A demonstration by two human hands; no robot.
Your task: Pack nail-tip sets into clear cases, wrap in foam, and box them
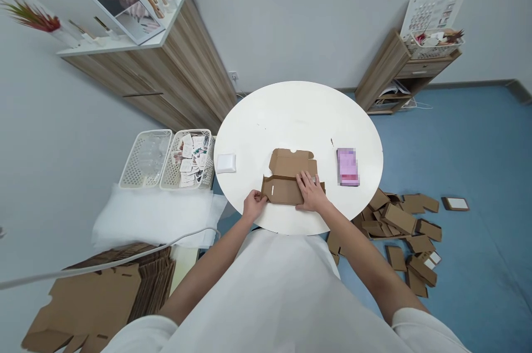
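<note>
A flat brown cardboard box blank (286,173) lies on the round white table (291,114), near its front edge. My left hand (253,204) pinches the blank's left side flap, fingers closed on it. My right hand (311,191) lies flat on the blank's right part, fingers spread and pressing down. A pink, blurred phone (347,167) rests to the right of the blank. A small white packet (226,163) sits at the table's left edge.
Two white baskets (166,159) stand left of the table, one holding small packets. A stack of flat cardboard blanks (103,292) lies at lower left. Several folded brown boxes (403,225) are scattered on the blue floor at right. Wooden cabinets line the wall.
</note>
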